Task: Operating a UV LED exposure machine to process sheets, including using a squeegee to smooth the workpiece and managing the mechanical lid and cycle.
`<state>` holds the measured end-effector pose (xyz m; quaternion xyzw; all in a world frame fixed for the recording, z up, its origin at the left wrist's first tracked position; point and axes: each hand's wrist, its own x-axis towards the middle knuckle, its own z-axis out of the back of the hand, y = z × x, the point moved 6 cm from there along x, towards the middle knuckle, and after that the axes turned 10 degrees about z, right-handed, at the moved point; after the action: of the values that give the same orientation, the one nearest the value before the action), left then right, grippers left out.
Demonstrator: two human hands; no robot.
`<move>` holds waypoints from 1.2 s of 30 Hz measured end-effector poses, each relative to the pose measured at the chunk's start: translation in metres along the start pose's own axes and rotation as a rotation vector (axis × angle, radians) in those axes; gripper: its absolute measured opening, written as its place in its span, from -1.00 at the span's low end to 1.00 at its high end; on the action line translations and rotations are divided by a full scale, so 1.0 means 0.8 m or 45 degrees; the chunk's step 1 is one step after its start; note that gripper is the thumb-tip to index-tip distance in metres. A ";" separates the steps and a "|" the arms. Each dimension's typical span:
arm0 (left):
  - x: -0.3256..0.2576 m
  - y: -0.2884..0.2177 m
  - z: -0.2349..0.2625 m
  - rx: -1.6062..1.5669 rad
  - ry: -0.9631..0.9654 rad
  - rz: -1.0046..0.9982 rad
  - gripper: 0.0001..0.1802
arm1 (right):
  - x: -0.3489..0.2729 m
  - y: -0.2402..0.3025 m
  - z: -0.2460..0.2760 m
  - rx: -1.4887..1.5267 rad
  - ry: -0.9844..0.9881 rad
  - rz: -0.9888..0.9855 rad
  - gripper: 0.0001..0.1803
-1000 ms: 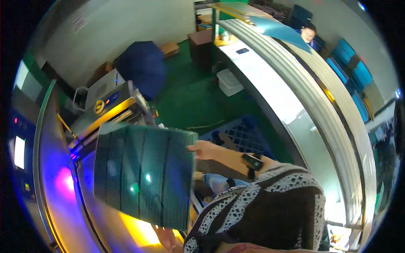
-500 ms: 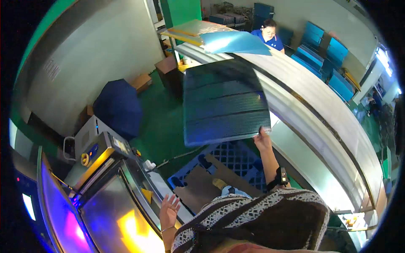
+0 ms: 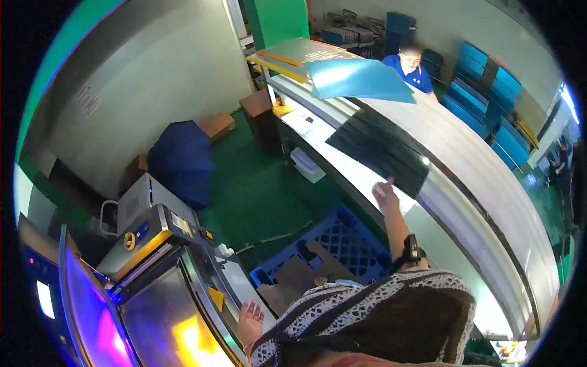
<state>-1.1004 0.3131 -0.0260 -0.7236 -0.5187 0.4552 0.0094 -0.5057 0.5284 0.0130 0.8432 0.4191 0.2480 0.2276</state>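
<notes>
A dark translucent panel lies on the bright, lit worktop ahead of me, partly under the pale curved shelf. My right hand is at the panel's near edge, fingers stretched out and apart; whether a fingertip still touches the panel I cannot tell. A dark band is on that wrist. Low on the left, my left hand is open with its fingers spread and holds nothing. It is beside the pale front ledge of a machine with a glowing yellow and purple surface.
A blue pallet with brown cardboard lies on the floor ahead of me. Blue sheets rest on the shelf top, near a person in blue. A dark blue umbrella-like shape and cardboard boxes stand far left.
The dark panel has gone from upright in my right hand down onto the lit worktop, and that hand has loosened from it. My left hand has dropped slightly.
</notes>
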 end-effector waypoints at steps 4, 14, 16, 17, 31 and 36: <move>-0.030 0.022 0.080 -0.083 -0.123 -0.024 -0.60 | 0.008 -0.053 -0.233 -0.331 -0.052 -0.329 -0.37; -0.020 0.057 0.109 -0.220 -0.193 -0.097 -0.74 | 0.243 -0.027 -0.327 0.013 -0.369 0.239 -0.63; -0.020 0.070 0.125 -0.228 -0.319 -0.131 -0.75 | 0.240 -0.002 -0.313 -0.029 -0.371 0.322 -0.63; -0.006 0.071 0.162 -0.217 -0.291 -0.116 -0.76 | 0.226 -0.002 -0.321 0.088 -0.293 0.338 -0.62; -0.165 0.038 0.059 -0.213 -0.285 -0.489 -0.61 | 0.012 0.018 -0.266 -0.365 0.691 -0.337 -0.40; -0.190 0.023 -0.022 -0.163 -0.153 -0.605 -0.46 | -0.143 -0.122 -0.353 -0.304 0.976 -1.068 -0.39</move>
<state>-1.0821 0.1971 0.0743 -0.5522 -0.7016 0.4486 0.0395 -0.7956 0.5380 0.1474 0.4234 0.7391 0.4698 0.2319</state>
